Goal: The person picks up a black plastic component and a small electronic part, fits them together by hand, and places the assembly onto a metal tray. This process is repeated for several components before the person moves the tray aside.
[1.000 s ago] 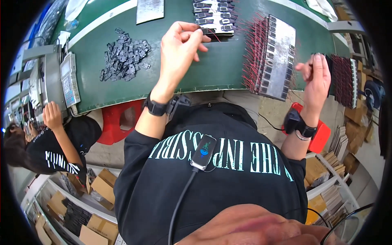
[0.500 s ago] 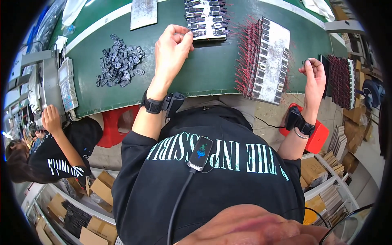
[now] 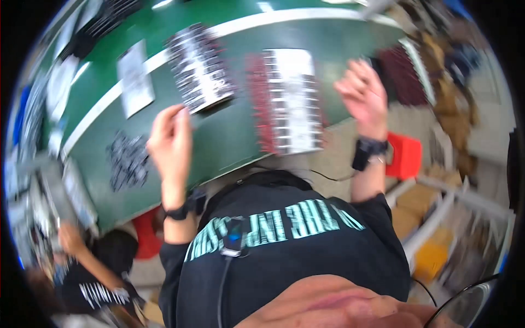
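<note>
The picture is motion-blurred. My left hand (image 3: 170, 139) reaches over the green table (image 3: 229, 142), its fingers close together and the fingertips at the near corner of a tray of small black parts (image 3: 199, 68). Whether it holds anything is too blurred to tell. My right hand (image 3: 363, 93) is raised at the table's right edge with fingers apart and nothing seen in them. It is between a pale tray of red-wired parts (image 3: 287, 101) and a dark red tray (image 3: 402, 74). Both wrists wear black bands.
A loose pile of dark small parts (image 3: 128, 158) and a white sheet (image 3: 134, 82) lie on the table's left half. A red stool (image 3: 404, 156) and cardboard boxes (image 3: 432, 251) are on the right. Another person (image 3: 82, 268) in black works at the lower left.
The view has swung and blurred. My left hand has drawn back from the black-parts tray toward its near corner. My right hand has lifted from the dark red tray and spread its fingers.
</note>
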The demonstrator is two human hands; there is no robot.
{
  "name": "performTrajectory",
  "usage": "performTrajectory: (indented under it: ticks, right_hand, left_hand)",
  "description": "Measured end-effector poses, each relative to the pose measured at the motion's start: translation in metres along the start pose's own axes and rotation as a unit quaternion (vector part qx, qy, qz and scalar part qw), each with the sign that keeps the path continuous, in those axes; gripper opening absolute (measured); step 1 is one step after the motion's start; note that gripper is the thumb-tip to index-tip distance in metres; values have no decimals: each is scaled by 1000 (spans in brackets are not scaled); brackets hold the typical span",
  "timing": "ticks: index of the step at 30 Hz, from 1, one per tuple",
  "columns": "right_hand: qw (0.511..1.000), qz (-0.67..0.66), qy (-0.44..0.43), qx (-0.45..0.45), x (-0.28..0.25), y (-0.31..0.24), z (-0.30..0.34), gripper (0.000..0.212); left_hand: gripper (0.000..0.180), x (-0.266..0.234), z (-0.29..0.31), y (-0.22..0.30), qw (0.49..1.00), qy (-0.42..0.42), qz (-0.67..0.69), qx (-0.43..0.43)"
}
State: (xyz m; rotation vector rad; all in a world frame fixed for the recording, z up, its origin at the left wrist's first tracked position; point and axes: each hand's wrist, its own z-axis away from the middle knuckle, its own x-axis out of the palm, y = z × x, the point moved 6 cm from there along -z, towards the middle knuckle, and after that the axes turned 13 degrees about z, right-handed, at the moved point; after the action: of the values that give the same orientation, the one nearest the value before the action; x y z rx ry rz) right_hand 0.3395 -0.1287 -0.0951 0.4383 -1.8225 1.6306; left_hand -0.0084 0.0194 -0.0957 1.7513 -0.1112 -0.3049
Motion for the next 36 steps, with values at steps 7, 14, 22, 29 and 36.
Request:
performTrajectory:
  ticks: [7,14,22,29,36]
  right_hand:
    - [967,-164,-192,-19,57,-11,15,44]
    - [975,-111,-190,26,77,5,19,50]
    - [989,30,-24,146,83,30,43,57]
    - [963,-153,-142,171,82,46,65,64]
    - [951,-191,-191,149,87,37,67,63]
  left_hand:
    - [14,13,1,8,992,-47,101,-55]
    - [10,88,11,82,970,-205,124,48]
    - [20,182,20,145,874,-280,-30,396]
    - [16,202,31,145,839,-295,-10,456]
    - [23,224,20,114,901,-372,136,175]
